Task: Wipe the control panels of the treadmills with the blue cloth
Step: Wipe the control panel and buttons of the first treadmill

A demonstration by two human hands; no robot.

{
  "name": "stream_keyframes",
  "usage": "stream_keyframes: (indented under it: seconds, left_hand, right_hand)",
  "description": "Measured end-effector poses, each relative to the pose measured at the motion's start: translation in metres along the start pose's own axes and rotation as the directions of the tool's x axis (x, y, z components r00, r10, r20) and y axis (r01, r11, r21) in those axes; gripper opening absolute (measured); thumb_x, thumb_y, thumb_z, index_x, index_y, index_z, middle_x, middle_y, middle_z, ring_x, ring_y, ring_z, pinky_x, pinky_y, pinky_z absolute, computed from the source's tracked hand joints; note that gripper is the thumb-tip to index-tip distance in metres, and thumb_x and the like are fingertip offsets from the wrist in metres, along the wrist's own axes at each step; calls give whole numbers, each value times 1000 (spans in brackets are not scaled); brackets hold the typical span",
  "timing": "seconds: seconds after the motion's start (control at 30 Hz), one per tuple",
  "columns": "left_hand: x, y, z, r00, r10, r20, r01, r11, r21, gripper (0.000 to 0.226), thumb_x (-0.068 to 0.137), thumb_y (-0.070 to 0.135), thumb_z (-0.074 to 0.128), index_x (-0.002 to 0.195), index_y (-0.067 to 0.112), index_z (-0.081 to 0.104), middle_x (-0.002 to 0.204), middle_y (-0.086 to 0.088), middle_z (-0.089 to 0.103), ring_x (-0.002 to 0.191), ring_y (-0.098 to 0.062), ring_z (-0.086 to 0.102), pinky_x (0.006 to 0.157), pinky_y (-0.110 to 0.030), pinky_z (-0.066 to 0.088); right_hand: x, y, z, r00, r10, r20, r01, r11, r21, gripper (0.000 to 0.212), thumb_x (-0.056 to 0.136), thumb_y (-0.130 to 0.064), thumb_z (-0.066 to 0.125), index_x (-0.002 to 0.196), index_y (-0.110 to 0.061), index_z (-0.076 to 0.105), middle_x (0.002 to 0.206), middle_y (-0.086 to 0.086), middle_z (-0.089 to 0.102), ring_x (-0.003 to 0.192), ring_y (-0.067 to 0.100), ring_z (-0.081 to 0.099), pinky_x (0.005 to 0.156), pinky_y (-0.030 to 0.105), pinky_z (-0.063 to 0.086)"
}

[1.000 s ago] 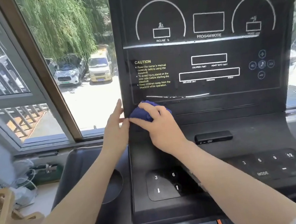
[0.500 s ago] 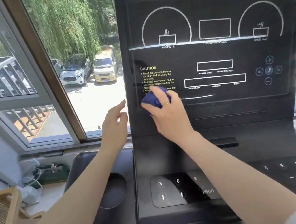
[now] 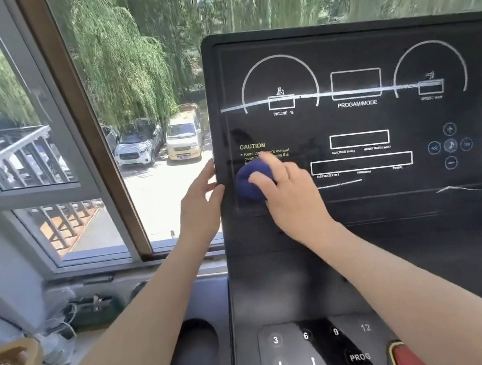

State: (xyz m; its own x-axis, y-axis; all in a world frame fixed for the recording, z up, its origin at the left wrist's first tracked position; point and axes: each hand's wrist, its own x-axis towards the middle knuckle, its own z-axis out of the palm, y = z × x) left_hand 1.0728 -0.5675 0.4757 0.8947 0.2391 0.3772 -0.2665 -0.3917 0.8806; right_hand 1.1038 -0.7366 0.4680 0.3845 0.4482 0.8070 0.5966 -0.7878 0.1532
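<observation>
Right at the caution text, the right hand point(image 3: 290, 193) presses a bunched blue cloth point(image 3: 249, 184) against the treadmill's control panel point(image 3: 358, 121).

Its fingers curl over the wad, holding it flat to the black screen so it covers part of the yellow-headed warning lines. Just left of the cloth, the left hand point(image 3: 200, 202) rests with straight fingers on the panel's left edge, grasping nothing. Rightward of the grip run white-outlined readout boxes and a cluster of round buttons point(image 3: 450, 146); above it arc two dial outlines. Below, beside the right forearm, sits a keypad point(image 3: 293, 351) marked 3, 6, 9, 12 and PROG, with a red button point(image 3: 408, 359) near it and a cup holder point(image 3: 193, 350) off to the left. Beyond the left hand, a window point(image 3: 141, 109) shows parked cars and willows.
</observation>
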Motion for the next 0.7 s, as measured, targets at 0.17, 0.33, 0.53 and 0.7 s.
stream_keyframes:
  seconds: [0.17, 0.33, 0.53, 0.7]
  left_hand:
    - [13, 12, -3, 1000, -12, -9, 12, 1000, 23, 52, 93, 17, 53, 139, 33, 37, 113, 2, 53, 94, -19, 58, 92, -32, 45]
    - [16, 12, -2, 1000, 25, -3, -25, 996, 89, 53, 93, 13, 52, 141, 28, 35, 111, -2, 50, 92, -18, 56, 93, -37, 45]
    - [15, 13, -2, 999, 35, -14, -33, 992, 125, 53, 92, 17, 53, 141, 29, 35, 113, -1, 52, 90, -19, 57, 91, -32, 43]
    - [13, 17, -1, 1000, 19, -21, -16, 992, 122, 52, 93, 17, 52, 141, 31, 35, 119, -5, 54, 94, -21, 58, 96, -37, 42]
  right_hand:
    - [40, 19, 6, 950, 248, -192, -237, 968, 79, 41, 79, 1, 56, 117, -15, 60, 140, 20, 39, 121, 36, 39, 95, 47, 44]
    - [2, -16, 28, 990, -22, -140, 30, 998, 52, 41, 80, 2, 51, 118, -13, 54, 135, 17, 34, 120, 38, 37, 90, 47, 47]
    - [27, 40, -3, 972, 107, -211, -100, 994, 47, 30, 78, -1, 55, 105, -8, 67, 129, 23, 46, 105, 39, 46, 87, 45, 45]
    - [20, 28, -12, 898, 384, -215, -360, 922, 144, 33, 76, 1, 62, 109, -6, 64, 128, 26, 44, 108, 45, 45, 93, 46, 41]
